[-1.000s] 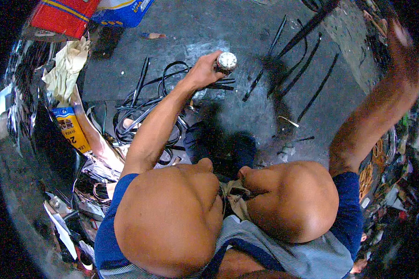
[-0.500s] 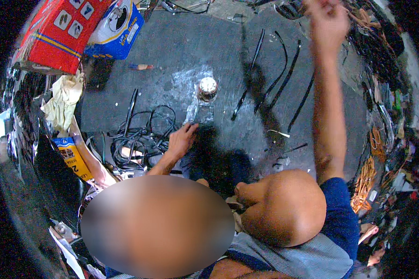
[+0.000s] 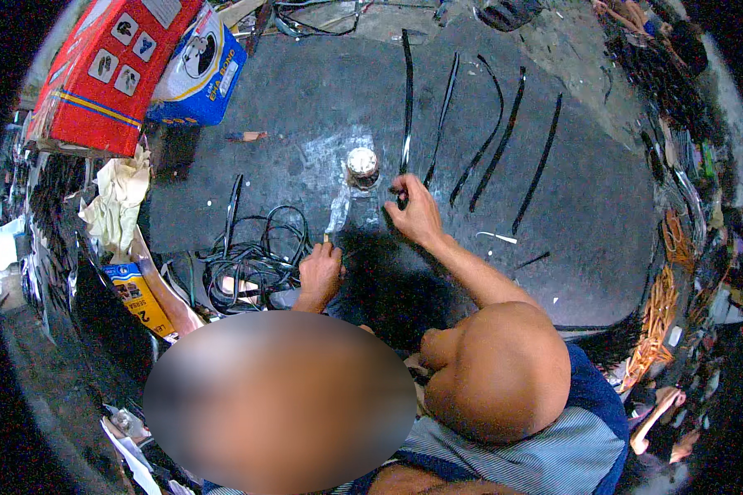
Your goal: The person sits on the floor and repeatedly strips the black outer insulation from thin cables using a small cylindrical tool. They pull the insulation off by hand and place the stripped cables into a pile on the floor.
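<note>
My right hand [image 3: 419, 213] is at the near end of a long black strip [image 3: 407, 91]; its thumb and fingers are pinched together there, with the end between them. The strip runs away from me, nearly straight, on the dark mat [image 3: 305, 91]. My left hand [image 3: 320, 271] is closed round a thin, light yellowish stick-like piece whose tip [image 3: 326, 238] shows above the fingers; its kind is unclear. Between the hands, farther off, stands a small round container [image 3: 362, 167] with a whitish crusted top. Several more black strips [image 3: 538, 161] lie side by side to the right.
A tangle of black strips [image 3: 256, 256] lies beside my left hand. At the far left stand a red box [image 3: 91, 99] and a blue-and-white box [image 3: 198, 78], with crumpled cream cloth [image 3: 117, 194] below. A yellow package [image 3: 140, 297] leans nearby. Orange-brown pieces [image 3: 656, 330] lie at the right edge.
My right hand has come back from the far right to near the container. Another black strip now lies left of the others. The left hand, fingers formerly extended, is now closed round the small piece.
</note>
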The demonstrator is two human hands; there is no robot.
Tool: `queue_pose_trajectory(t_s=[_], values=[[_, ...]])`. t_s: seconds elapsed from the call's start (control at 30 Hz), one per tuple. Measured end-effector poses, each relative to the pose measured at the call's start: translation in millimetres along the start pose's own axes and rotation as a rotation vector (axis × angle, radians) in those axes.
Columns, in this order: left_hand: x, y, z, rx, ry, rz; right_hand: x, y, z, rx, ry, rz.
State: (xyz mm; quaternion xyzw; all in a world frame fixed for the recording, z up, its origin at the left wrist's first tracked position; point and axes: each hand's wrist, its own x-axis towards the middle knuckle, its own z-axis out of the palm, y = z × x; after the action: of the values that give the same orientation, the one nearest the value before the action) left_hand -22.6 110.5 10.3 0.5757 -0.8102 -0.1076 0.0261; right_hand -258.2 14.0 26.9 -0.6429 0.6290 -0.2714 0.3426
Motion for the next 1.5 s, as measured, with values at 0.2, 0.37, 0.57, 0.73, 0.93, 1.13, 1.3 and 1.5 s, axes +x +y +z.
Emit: queue_pose_trajectory(t_s=[0.2, 0.37, 0.57, 0.73, 0.93, 1.13, 1.3, 1.5], values=[[12.6, -5.4, 22.9, 0.242, 0.080, 0.169, 37.9, -48.1, 4.2, -0.127, 0.044, -0.218], [6.9, -12.2, -34.9, -0.430, 0.358, -0.671, 50.2, -44.0, 6.1, -0.034, 0.024, -0.106], [-103.9, -158.1, -195.3, -1.560, 1.588, -0.782, 55.9, -36.0, -27.7, 0.408, 0.230, 0.084], [-115.9, -136.9, -300.2, -0.291, 1.588, -0.608, 58.9, -10.8, -38.2, 1.053, 0.062, 0.495], [31.8, -72.8, -213.2, -0.650, 0.650, -0.354, 50.4, 1.6, -46.2, 1.460, -0.049, 0.697], [97.3, -16.3, -71.0, -1.287, 0.130, -0.457, 46.8, -2.2, -47.3, 1.554, -0.108, 0.720], [117.0, 17.8, -47.8, -1.651, 0.223, -0.420, 47.0, 12.3, -58.2, 1.069, 0.225, 0.479], [111.1, 0.1, -51.3, -1.561, 0.042, -0.487, 37.6, -54.8, -60.9, 0.576, 0.358, -0.108]])
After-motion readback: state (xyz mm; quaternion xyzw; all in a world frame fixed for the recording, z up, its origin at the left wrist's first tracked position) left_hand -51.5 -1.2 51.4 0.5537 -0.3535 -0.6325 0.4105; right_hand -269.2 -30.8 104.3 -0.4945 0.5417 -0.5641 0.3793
